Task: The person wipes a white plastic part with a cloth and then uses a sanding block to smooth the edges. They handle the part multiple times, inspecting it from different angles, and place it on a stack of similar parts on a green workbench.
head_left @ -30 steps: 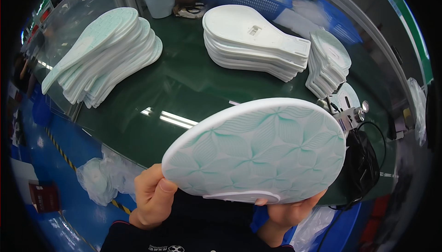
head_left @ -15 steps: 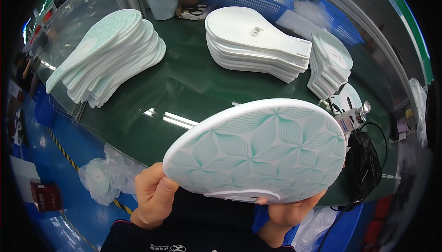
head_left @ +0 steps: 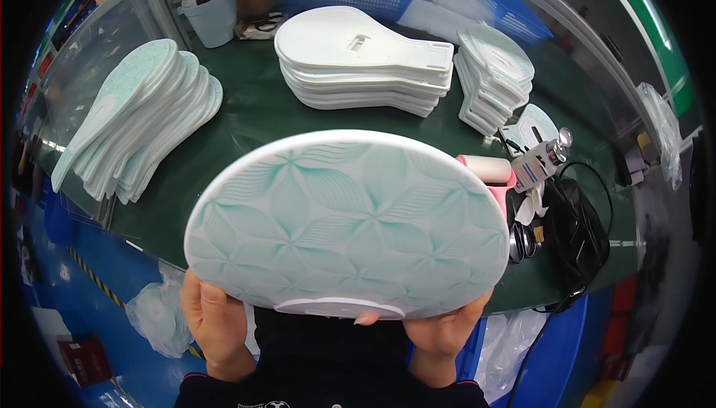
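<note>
The left hand [head_left: 218, 326] is clamped on the near left edge of a rounded white panel [head_left: 350, 229] with green petal patterning, thumb on its face; the right hand [head_left: 447, 326] grips its near right edge, most fingers hidden. The panel is held up, tilted, over the near side of the dark green table [head_left: 246, 121]. Right of it lie a pink-handled lint roller [head_left: 488, 170], a pump bottle [head_left: 534, 166] and a black bag [head_left: 576, 233]. Farther off stand a left panel stack [head_left: 142, 121], a middle stack [head_left: 362, 61] and a right stack [head_left: 496, 72].

On the table [head_left: 250, 102], stacks [head_left: 321, 42] lie behind the panel [head_left: 350, 221], a bottle [head_left: 532, 168] right of it.
</note>
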{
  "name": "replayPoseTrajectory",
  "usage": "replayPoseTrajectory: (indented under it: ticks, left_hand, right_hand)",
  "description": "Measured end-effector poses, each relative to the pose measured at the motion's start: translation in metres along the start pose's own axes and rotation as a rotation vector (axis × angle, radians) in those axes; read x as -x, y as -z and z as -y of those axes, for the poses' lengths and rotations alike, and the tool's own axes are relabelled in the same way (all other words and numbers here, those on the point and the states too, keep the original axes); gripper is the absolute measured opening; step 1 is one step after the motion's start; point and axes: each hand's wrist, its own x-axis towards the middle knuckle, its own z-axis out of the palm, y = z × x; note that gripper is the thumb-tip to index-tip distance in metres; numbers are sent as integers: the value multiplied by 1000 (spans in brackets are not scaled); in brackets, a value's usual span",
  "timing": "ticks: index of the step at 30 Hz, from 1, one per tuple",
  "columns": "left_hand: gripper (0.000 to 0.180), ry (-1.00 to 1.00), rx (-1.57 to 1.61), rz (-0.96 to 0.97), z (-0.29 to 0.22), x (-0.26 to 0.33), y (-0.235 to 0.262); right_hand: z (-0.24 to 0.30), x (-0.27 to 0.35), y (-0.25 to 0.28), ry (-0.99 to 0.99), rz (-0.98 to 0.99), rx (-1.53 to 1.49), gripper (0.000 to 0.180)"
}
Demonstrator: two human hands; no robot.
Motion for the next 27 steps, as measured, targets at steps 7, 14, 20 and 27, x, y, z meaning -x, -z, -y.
replayPoseTrajectory:
  ticks: [7, 14, 20, 27]
  left_hand:
    - [37, -31, 123, 48, -1, -5, 7]
    - [35, 15, 105, -102, -4, -6, -2]
    - [38, 147, 88, -86, -10, -12, -15]
    - [55, 477, 170, 527, -9, -7, -17]
  right_hand:
    - [7, -7, -12, -31, 100, 86, 53]
    - [5, -1, -10, -58, 136, 32, 52]
    - [6, -5, -10, -223, 390, 183, 60]
    - [18, -55, -30, -122, 504, -620, 79]
